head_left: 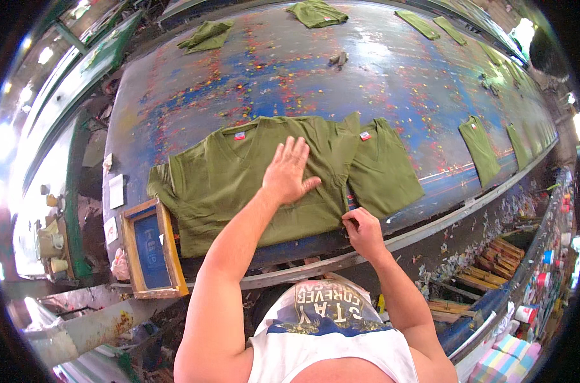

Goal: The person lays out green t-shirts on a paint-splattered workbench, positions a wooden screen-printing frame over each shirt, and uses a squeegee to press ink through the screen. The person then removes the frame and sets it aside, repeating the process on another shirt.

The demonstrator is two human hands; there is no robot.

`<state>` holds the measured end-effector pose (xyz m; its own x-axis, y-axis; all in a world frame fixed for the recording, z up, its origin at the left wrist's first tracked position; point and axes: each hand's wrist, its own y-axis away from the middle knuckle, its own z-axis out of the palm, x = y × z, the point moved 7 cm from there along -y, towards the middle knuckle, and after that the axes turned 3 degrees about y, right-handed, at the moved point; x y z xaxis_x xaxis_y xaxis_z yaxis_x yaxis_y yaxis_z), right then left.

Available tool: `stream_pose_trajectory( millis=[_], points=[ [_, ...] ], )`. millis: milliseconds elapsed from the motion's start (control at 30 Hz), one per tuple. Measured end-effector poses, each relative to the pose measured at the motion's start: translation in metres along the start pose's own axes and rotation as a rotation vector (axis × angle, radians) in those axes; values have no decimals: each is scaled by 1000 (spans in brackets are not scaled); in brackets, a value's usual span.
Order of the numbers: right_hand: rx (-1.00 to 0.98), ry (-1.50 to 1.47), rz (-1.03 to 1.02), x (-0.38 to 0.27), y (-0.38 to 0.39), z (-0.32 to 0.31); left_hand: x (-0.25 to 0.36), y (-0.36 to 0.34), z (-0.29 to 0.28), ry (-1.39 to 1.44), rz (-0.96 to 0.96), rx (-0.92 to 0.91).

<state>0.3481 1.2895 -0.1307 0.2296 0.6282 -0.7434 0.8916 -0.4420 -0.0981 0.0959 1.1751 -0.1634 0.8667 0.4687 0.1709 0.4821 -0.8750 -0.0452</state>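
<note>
An olive-green V-neck T-shirt [239,198] lies spread on the long paint-speckled table [194,76], its neckline toward the far side. My left hand [290,169] rests flat on the shirt's upper middle, fingers stretched out. At the shirt's near right edge, my right hand [362,230] pinches the hem between thumb and fingers. A second olive T-shirt [386,169] lies just to the right, partly overlapped by the first one's sleeve side.
A wooden-framed printing screen [178,265] with blue mesh stands by the table's left near corner. More folded green shirts [478,150] lie to the right, others [317,14] along the far side. A metal rail [424,230] runs along the near edge; wooden frames [494,265] sit below right.
</note>
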Motion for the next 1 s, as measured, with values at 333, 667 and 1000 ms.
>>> stream_pose_trajectory(
  millis=[333, 667, 1000],
  points=[
    [-7, -73, -17, 2, 1, -3, -66, 122, -28, -41, -42, -85],
    [32, 64, -110, -1, -4, -4, -72, 173, -35, 138, -446, 75],
    [81, 141, -138, -46, -29, -17, -217, 423, -185, -232, -1119, 364]
  ],
)
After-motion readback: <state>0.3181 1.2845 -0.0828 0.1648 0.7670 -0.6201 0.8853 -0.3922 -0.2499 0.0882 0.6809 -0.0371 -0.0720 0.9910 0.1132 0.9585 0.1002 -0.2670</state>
